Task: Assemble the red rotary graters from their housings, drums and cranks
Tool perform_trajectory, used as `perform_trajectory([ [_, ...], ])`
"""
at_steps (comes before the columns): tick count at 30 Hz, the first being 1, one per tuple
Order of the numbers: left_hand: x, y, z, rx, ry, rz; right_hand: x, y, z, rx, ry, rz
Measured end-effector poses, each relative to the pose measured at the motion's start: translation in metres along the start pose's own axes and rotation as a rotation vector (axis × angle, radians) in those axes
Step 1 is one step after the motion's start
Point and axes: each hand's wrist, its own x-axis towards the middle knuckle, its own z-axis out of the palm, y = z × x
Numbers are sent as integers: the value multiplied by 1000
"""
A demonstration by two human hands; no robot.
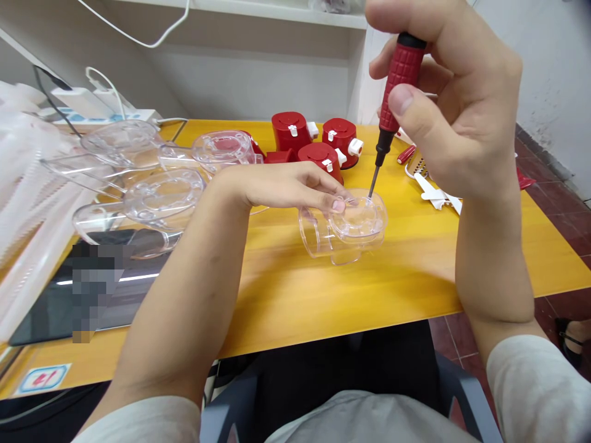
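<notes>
A screwdriver (399,86) with a red and black handle is gripped in my right hand (455,104), its shaft pointing down. The tip meets the upper edge of a clear plastic housing (357,224) on the yellow table. My left hand (295,187) rests on the housing's left side, thumb and fingers holding it against the tabletop. Just behind that hand stand several red round parts (290,130) with white fittings. Whether a screw sits under the tip is too small to tell.
More clear plastic housings (164,191) lie to the left, near a dark tablet-like panel (133,289) and a plastic bag (32,172). A power strip (111,114) with plugs sits at the back left. White plastic pieces (434,194) lie right on the table (295,314).
</notes>
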Motion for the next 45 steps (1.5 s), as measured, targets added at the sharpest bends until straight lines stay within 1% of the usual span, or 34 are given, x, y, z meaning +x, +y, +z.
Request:
perform_trajectory([
  [4, 1, -1, 0, 1, -2, 1, 2, 1, 3, -45, 19, 27],
  [6, 1, -1, 0, 4, -3, 7, 3, 2, 2, -56, 30, 3],
  [10, 0, 0, 0, 28, -2, 13, 3, 3, -2, -77, 11, -29],
  [14, 1, -2, 0, 27, -4, 13, 2, 4, -1, -10, -1, -51],
  [17, 1, -2, 0, 11, -10, 8, 1, 7, 1, 2, 30, -56],
  [20, 1, 0, 0, 17, -10, -2, 1, 10, 2, -51, 67, -72],
  [24, 0, 0, 0, 28, -9, 0, 1, 12, -3, -122, 32, -64],
  [27, 1, -1, 0, 17, -9, 7, 1, 13, -5, -85, 12, -73],
  [31, 0, -1, 0, 0, -17, -1, 1, 13, -1, 1, 28, -104],
  [33, 0, 0, 0, 0, -14, -4, 2, 12, 2, -2, 43, -104],
  [36, -1, 1, 1, 10, -10, -15, 2, 11, 4, -66, 80, -98],
  [38, 0, 1, 1, 10, -8, -21, 3, 12, 4, -78, 78, -106],
  [42, 0, 0, 1, -8, -11, -22, 2, 15, 2, -6, 48, -144],
  [45, 0, 0, 1, -7, -14, -21, 2, 13, 0, 11, 48, -112],
])
